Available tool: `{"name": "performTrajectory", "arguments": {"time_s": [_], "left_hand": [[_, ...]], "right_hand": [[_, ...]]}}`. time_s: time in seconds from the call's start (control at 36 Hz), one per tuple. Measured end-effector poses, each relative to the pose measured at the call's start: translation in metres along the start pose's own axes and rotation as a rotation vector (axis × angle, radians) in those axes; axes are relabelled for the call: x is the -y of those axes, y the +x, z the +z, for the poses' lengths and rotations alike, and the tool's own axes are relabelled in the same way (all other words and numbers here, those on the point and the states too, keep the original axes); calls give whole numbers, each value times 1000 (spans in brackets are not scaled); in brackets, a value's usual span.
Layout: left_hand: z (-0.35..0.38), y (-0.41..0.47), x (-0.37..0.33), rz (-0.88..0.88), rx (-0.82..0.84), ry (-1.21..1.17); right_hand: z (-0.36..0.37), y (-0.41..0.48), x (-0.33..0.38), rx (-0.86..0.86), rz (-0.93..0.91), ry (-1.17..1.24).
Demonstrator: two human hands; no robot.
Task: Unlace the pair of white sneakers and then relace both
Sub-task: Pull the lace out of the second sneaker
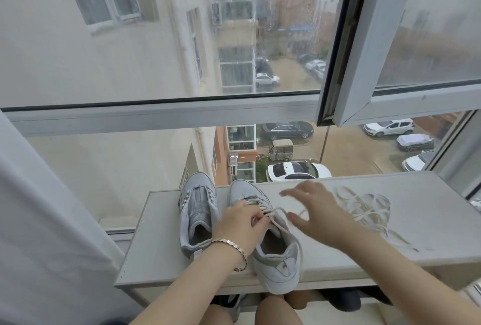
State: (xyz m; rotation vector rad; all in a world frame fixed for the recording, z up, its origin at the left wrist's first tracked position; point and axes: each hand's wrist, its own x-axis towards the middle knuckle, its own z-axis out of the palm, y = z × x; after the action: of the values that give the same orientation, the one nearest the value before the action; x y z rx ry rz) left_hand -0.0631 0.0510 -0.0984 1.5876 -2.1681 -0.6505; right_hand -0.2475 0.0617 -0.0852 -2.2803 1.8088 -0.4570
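The left hand [242,225], a bracelet [235,250] at its wrist, lies on the laced sneaker [276,257], its fingers [256,216] curled in and pinching the shoelace [285,219] at the upper eyelets. A loop of that lace runs out to the right from the fingertips. The right hand [312,210] is blurred, fingers spread and released, holding nothing, just right of that sneaker above the white shelf [429,210]. A loose shoelace [364,206] lies heaped on the shelf right of that hand. The unlaced sneaker [197,210] stands just left of the laced one.
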Motion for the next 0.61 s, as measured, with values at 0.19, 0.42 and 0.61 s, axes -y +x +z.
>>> {"name": "performTrajectory", "arguments": {"time_s": [0.19, 0.42, 0.61], "left_hand": [[-3, -1, -1, -51, 48, -121], [-22, 7, -10, -416, 32, -826], [-52, 7, -7, -367, -401, -963]], "right_hand": [[21, 9, 28, 7, -135, -24], [22, 6, 32, 2, -6, 176], [33, 7, 42, -14, 40, 99]]}}
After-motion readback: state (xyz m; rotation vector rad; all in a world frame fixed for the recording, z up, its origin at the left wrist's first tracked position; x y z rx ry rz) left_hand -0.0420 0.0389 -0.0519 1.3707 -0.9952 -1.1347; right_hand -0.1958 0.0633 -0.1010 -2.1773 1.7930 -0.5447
